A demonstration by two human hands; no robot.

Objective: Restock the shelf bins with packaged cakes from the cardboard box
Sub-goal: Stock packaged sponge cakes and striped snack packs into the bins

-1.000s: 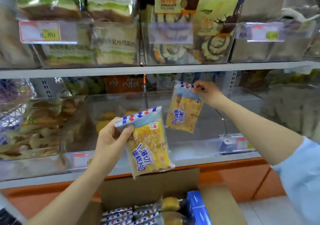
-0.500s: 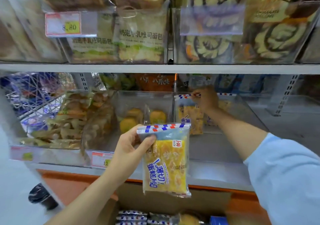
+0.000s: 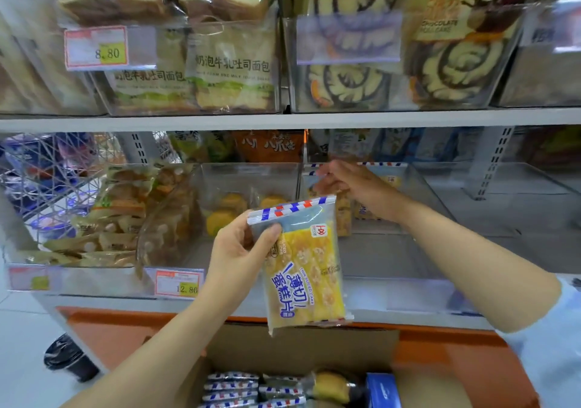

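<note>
Carried the second cake pack (image 3: 344,219) from in front of the shelf (image 3: 408,316) into the clear bin (image 3: 440,194) over the last second. Kept right hand (image 3: 355,184) inside that bin, fingertips pinched on the pack's striped top edge; left it upright, lower part hidden behind the other pack. Held first cake pack (image 3: 305,269) in left hand (image 3: 239,250), thumb on front and fingers behind, clamped near its top left corner, hanging upright in front of the shelf edge, above the open cardboard box (image 3: 301,348). Saw more striped packs (image 3: 232,388) lying in the box. Noted round yellow cakes (image 3: 232,203) just left of that bin, price tag (image 3: 179,283) on the front below them.
</note>
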